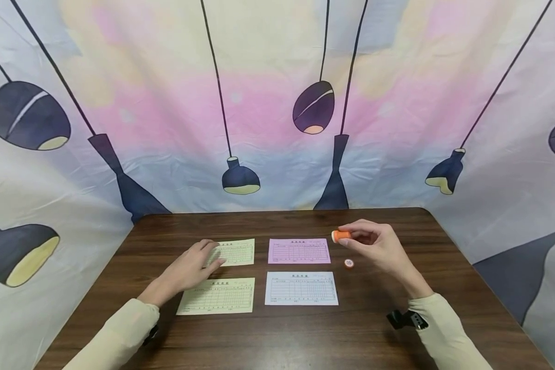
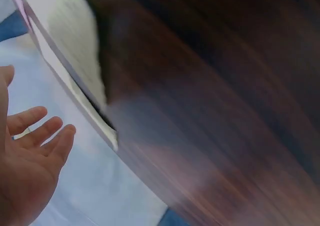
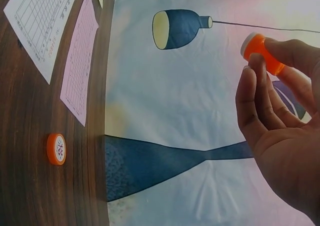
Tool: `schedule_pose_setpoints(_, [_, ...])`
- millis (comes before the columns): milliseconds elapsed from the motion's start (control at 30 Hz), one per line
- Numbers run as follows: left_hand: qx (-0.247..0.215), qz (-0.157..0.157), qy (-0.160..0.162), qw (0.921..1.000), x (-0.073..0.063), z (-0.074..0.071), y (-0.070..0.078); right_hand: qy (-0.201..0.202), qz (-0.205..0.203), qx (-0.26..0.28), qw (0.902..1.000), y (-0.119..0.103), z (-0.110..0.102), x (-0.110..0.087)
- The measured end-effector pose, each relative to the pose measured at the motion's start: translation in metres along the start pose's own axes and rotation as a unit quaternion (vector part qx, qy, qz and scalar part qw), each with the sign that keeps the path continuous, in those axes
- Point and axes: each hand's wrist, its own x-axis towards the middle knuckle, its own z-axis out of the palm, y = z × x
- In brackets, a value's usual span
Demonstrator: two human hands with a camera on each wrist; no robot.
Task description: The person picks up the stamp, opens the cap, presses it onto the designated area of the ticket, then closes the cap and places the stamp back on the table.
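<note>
My right hand (image 1: 379,245) pinches a small orange stamp (image 1: 341,236) with a white end between thumb and fingers, above the table to the right of the pink slip (image 1: 299,251). In the right wrist view the stamp (image 3: 262,53) is tilted and held at the fingertips. Its round orange cap (image 3: 56,149), with a printed white label, lies on the table below that hand. My left hand (image 1: 191,267), fingers loosely spread, lies over the left part of the far yellow-green slip (image 1: 233,253), hiding some of it. The left wrist view shows this hand (image 2: 35,166) holding nothing.
A second yellow-green slip (image 1: 217,297) and a light blue slip (image 1: 301,289) lie nearer the front of the dark wooden table (image 1: 296,334). All the slips carry printed grids. A cloth backdrop (image 1: 277,113) with painted lamps hangs behind the table's far edge.
</note>
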Motion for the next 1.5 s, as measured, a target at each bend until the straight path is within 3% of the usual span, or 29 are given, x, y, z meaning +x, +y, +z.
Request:
schedule_pose_setpoints(200, [0.024, -0.006, -0.025, 0.9994, -0.011, 0.0, -0.018, -0.003, 0.004, -0.004, 1.0, -0.003, 0.004, 0.003])
schedule_pose_setpoints(600, [0.022, -0.028, -0.076, 0.9965, -0.019, 0.003, -0.042, -0.023, 0.006, 0.001, 0.9997, -0.004, 0.015, 0.009])
schedule_pose_setpoints(1500, [0.021, -0.037, -0.118, 0.9921, -0.014, 0.004, -0.054, -0.057, -0.01, 0.018, 0.9982, -0.018, 0.052, 0.034])
